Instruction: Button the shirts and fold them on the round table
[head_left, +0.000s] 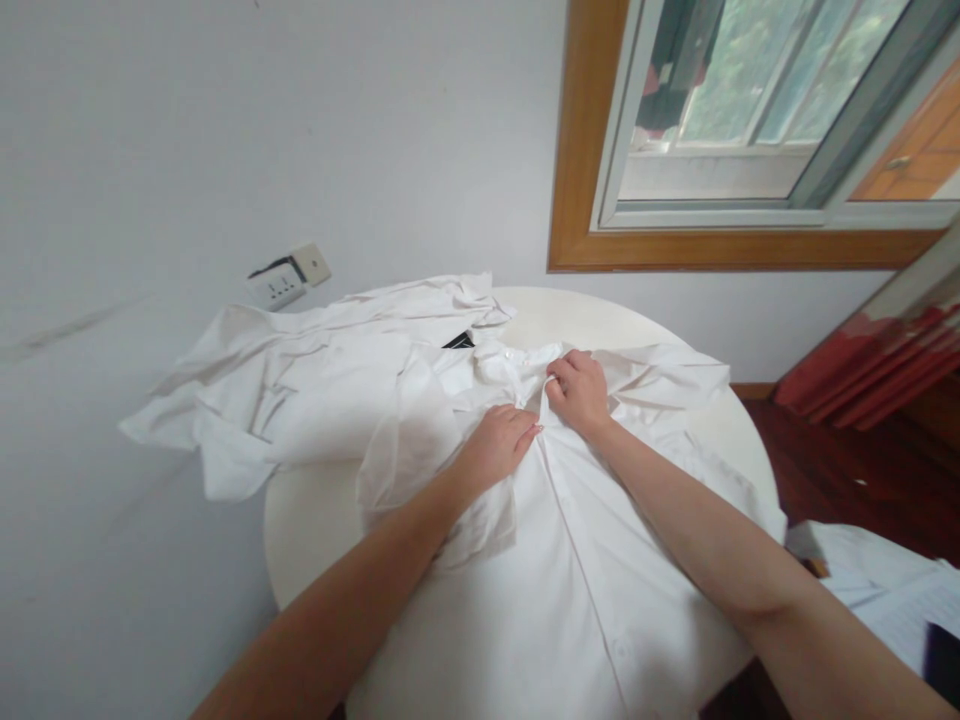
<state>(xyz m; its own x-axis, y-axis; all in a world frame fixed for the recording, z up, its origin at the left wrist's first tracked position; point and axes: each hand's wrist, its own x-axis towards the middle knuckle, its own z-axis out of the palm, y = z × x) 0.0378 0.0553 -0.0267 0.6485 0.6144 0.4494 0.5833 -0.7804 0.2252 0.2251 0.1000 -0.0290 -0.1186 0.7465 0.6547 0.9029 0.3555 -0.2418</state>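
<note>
A white button-up shirt point(517, 600) lies front up across a round table, its collar toward the wall and its sleeves spread to both sides. My left hand point(496, 445) pinches the front placket a little below the collar. Just up and to the right, my right hand point(579, 390) has its fingers closed on the edge of the same shirt front, lifting a small fold. Whether a button sits between the fingers is hidden. Further down the placket a button point(619, 650) shows.
Another white garment point(322, 400) lies at the left and hangs past the rim of the round table point(315, 520). A small black item point(459, 341) shows behind the shirt. A wall socket point(279, 284), a window and a red curtain point(877, 350) surround the table. Papers point(900, 600) lie at the lower right.
</note>
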